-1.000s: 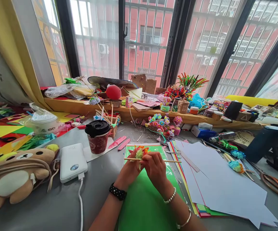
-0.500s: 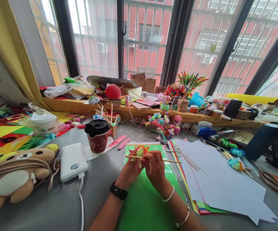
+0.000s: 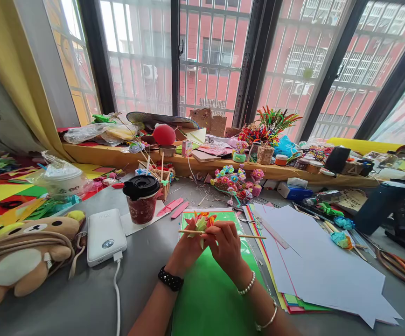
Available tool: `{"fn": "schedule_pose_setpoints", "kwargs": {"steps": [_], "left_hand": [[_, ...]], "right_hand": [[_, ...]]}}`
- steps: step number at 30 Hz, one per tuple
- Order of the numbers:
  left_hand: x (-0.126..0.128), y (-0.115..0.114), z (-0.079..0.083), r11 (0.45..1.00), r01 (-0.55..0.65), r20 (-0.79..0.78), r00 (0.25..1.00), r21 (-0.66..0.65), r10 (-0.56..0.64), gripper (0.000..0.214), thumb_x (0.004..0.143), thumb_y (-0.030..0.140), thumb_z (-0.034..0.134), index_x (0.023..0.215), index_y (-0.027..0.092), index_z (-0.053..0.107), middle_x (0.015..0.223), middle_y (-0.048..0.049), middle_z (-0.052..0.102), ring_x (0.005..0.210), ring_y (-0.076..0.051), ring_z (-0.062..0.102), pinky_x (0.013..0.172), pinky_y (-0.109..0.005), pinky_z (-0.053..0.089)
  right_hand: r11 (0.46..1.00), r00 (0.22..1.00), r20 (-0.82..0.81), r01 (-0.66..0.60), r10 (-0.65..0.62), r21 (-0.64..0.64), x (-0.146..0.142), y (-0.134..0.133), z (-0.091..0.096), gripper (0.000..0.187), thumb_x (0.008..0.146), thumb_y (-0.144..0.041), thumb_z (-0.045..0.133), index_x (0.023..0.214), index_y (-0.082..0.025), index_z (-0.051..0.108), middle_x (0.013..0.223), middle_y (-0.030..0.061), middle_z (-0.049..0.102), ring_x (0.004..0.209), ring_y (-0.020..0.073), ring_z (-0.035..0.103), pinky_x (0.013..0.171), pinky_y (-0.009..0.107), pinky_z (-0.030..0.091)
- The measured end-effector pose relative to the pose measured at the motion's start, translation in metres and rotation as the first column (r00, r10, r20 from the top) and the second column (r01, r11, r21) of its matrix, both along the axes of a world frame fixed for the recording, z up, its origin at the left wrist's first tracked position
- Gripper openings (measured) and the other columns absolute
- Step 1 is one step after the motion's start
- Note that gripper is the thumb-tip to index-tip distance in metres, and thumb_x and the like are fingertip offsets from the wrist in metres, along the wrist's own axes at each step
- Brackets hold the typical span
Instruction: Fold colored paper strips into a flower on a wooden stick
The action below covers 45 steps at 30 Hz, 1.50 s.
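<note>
A folded paper flower with orange-red and pale green petals sits between my hands. My left hand is closed around its base from below. A thin wooden stick lies nearly level across the front of the flower, with both its ends sticking out past my hands. The fingers of my right hand pinch the stick against the petals; the fingertips partly cover the contact. Both hands are above a green sheet in a clear sleeve.
White paper sheets with a ruler and scissors lie on the right. On the left are a lidded cup, a corded power bank and a plush bear. Small crafted flowers stand at the back, below the cluttered sill.
My left hand has shifted slightly left, and more of the flower's petals show above it. The stick's left end reaches a little farther left.
</note>
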<state>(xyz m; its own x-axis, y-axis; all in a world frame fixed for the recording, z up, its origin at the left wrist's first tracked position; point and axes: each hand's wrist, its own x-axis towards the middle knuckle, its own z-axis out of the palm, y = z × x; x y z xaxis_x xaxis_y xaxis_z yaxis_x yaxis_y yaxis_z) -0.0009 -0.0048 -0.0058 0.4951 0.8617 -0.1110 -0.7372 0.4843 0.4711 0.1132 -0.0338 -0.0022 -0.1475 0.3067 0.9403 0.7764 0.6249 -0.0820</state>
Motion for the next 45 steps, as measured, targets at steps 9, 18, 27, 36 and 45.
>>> {"fn": "schedule_pose_setpoints", "kwargs": {"steps": [9, 18, 27, 36, 45], "left_hand": [[0.0, -0.004, 0.003, 0.996, 0.087, 0.022, 0.996, 0.004, -0.087, 0.028, 0.086, 0.023, 0.037, 0.091, 0.012, 0.062, 0.076, -0.0064, 0.065, 0.068, -0.012, 0.06, 0.059, -0.02, 0.047], [0.0, 0.0, 0.002, 1.0, 0.005, -0.01, 1.0, -0.001, -0.005, 0.026, 0.085, 0.024, 0.04, 0.086, 0.01, 0.062, 0.075, -0.0063, 0.065, 0.064, -0.011, 0.061, 0.058, -0.019, 0.047], [0.0, -0.002, 0.003, 0.997, 0.06, -0.02, 0.998, 0.049, -0.06, 0.029, 0.086, 0.024, 0.038, 0.094, 0.009, 0.061, 0.078, -0.0061, 0.065, 0.067, -0.01, 0.059, 0.061, -0.019, 0.046], [0.0, 0.001, -0.001, 0.997, 0.009, -0.047, 0.999, 0.072, -0.005, 0.028, 0.086, 0.029, 0.039, 0.087, 0.012, 0.062, 0.083, -0.0048, 0.064, 0.074, -0.01, 0.059, 0.068, -0.019, 0.045], [-0.002, 0.002, -0.003, 0.982, 0.065, 0.022, 0.997, 0.176, -0.07, 0.04, 0.071, 0.043, 0.059, 0.094, 0.01, 0.061, 0.083, -0.0058, 0.064, 0.071, -0.012, 0.057, 0.06, -0.019, 0.045]], "right_hand": [[0.998, 0.999, 0.033, 0.03, -0.032, 0.059, -0.002, -0.001, -0.007, 0.011, 0.086, -0.024, 0.045, 0.079, -0.02, 0.053, 0.074, 0.004, 0.055, 0.072, 0.0157, 0.048, 0.065, 0.027, 0.046], [0.999, 1.0, 0.019, 0.014, -0.015, 0.038, -0.003, 0.0, -0.005, 0.014, 0.086, -0.026, 0.044, 0.077, -0.02, 0.053, 0.075, 0.0039, 0.055, 0.073, 0.0154, 0.048, 0.065, 0.027, 0.045], [0.999, 1.0, 0.006, 0.025, -0.025, 0.042, -0.002, 0.0, -0.008, 0.013, 0.086, -0.026, 0.045, 0.078, -0.019, 0.052, 0.077, 0.0043, 0.054, 0.074, 0.0157, 0.047, 0.066, 0.027, 0.045], [0.999, 0.999, 0.005, 0.031, -0.031, 0.022, -0.002, -0.001, -0.002, 0.014, 0.086, -0.027, 0.043, 0.078, -0.019, 0.051, 0.076, 0.0045, 0.054, 0.073, 0.016, 0.048, 0.065, 0.028, 0.044], [0.999, 0.998, 0.043, 0.046, -0.047, 0.02, 0.008, 0.002, 0.003, 0.009, 0.078, -0.029, 0.058, 0.081, -0.021, 0.055, 0.08, 0.0047, 0.056, 0.072, 0.0163, 0.049, 0.061, 0.027, 0.044]]}}
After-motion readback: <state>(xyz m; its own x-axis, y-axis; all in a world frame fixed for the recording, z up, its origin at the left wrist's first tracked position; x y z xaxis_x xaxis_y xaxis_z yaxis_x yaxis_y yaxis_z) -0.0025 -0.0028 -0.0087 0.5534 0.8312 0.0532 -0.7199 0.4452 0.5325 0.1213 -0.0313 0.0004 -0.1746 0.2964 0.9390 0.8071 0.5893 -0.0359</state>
